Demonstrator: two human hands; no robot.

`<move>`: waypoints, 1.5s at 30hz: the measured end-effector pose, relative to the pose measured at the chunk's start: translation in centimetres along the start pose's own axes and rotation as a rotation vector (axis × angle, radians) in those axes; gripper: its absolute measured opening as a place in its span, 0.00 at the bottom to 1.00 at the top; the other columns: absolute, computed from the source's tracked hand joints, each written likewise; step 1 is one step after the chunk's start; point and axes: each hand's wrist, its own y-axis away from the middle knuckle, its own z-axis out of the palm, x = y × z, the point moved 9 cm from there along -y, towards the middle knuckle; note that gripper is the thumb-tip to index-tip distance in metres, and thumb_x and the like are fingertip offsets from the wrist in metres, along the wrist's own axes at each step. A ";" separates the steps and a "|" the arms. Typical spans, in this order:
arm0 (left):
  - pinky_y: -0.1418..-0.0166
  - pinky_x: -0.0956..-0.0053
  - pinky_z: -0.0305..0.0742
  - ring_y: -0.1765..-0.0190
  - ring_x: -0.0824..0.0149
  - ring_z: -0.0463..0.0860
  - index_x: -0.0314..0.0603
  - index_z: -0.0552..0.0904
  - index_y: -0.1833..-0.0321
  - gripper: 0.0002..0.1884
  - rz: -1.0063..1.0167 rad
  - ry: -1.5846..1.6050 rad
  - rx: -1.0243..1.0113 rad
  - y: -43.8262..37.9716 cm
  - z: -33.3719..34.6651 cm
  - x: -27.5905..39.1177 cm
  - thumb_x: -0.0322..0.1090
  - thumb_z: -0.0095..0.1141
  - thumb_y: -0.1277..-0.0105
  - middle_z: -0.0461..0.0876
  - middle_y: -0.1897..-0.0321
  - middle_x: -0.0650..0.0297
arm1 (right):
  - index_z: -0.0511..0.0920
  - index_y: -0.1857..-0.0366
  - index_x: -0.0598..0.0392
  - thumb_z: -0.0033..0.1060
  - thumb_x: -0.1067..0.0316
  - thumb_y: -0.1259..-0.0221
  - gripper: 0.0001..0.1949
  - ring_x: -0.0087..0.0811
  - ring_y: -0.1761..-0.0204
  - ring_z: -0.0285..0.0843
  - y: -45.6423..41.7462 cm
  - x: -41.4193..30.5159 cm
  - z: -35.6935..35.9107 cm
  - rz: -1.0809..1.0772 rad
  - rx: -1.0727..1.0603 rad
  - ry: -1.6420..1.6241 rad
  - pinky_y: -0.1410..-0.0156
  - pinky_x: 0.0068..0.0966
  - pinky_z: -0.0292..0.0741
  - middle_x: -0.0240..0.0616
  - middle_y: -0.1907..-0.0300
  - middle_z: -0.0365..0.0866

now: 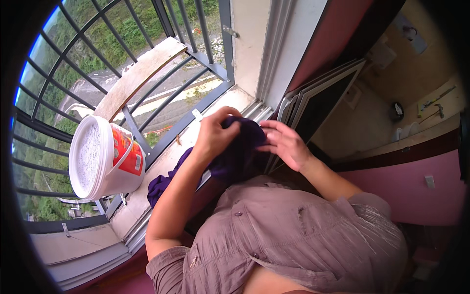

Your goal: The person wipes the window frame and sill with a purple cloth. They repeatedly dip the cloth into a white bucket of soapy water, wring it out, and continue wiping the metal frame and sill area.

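Dark purple cloth (235,158) hangs bunched in front of my chest, by the window sill. My left hand (220,132) pinches its upper part between thumb and fingers. At the cloth's right edge is my right hand (288,145), fingers spread and lightly curled, with the fingertips against or very near the fabric. More purple fabric (161,187) lies crumpled on the window sill (170,150), partly behind my left forearm; whether it is the same piece cannot be told.
A lidded white plastic bucket (126,183) with a red label stands beyond the sill, at the barred window cage (176,88). A wooden board (139,75) lies across the bars. Sliding window frames (319,99) stand at right. A hammer (438,110) lies farther right.
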 end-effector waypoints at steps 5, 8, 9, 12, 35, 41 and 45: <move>0.61 0.83 0.72 0.67 0.78 0.78 0.40 0.78 0.55 0.09 -0.130 0.578 0.056 -3.5 0.8 -1.9 0.22 0.62 0.36 0.83 0.68 0.69 | 0.68 0.31 0.61 0.56 0.64 0.28 0.24 0.38 0.45 0.84 1.4 3.8 -4.6 0.268 -0.013 0.068 0.36 0.34 0.78 0.49 0.46 0.83; 0.49 0.80 0.74 0.54 0.76 0.80 0.41 0.76 0.53 0.12 -0.044 0.588 -0.126 -4.5 3.3 -0.7 0.22 0.61 0.36 0.82 0.58 0.67 | 0.75 0.38 0.62 0.55 0.68 0.28 0.18 0.34 0.54 0.87 0.6 5.2 -6.4 0.224 -0.006 0.196 0.45 0.28 0.82 0.48 0.53 0.86; 0.44 0.72 0.77 0.50 0.68 0.83 0.41 0.78 0.45 0.18 -0.016 0.370 -0.123 -5.1 4.0 -1.6 0.24 0.62 0.39 0.84 0.56 0.63 | 0.76 0.39 0.62 0.55 0.69 0.28 0.17 0.33 0.54 0.86 0.4 5.6 -6.8 0.207 0.003 0.280 0.46 0.28 0.82 0.47 0.54 0.86; 0.40 0.63 0.79 0.48 0.52 0.84 0.44 0.75 0.31 0.32 0.291 -0.253 -0.235 -6.0 6.6 -0.9 0.28 0.60 0.43 0.85 0.51 0.51 | 0.77 0.42 0.63 0.54 0.70 0.28 0.15 0.30 0.57 0.86 0.4 6.6 -9.1 0.146 0.060 0.498 0.49 0.27 0.82 0.45 0.57 0.87; 0.47 0.50 0.70 0.59 0.48 0.86 0.49 0.87 0.57 0.18 0.231 -0.956 -0.212 -6.6 10.0 -0.8 0.52 0.48 0.30 0.87 0.71 0.50 | 0.85 0.54 0.57 0.62 0.66 0.36 0.11 0.48 0.54 0.88 3.7 6.6 -10.3 -0.119 0.236 1.228 0.48 0.35 0.82 0.49 0.58 0.88; 0.56 0.54 0.78 0.65 0.45 0.86 0.44 0.89 0.61 0.15 0.249 -0.759 -0.212 -6.3 8.0 -3.2 0.46 0.55 0.32 0.86 0.72 0.47 | 0.85 0.56 0.57 0.62 0.68 0.36 0.09 0.47 0.55 0.87 6.2 5.1 -11.7 -0.210 0.347 1.171 0.48 0.35 0.82 0.48 0.58 0.88; 0.56 0.60 0.81 0.64 0.47 0.87 0.41 0.89 0.55 0.14 0.193 -0.456 -0.065 -6.1 5.4 -1.8 0.42 0.60 0.34 0.86 0.69 0.46 | 0.85 0.55 0.58 0.63 0.68 0.36 0.10 0.42 0.56 0.88 8.1 7.0 -14.4 -0.074 0.435 1.136 0.50 0.32 0.82 0.47 0.58 0.88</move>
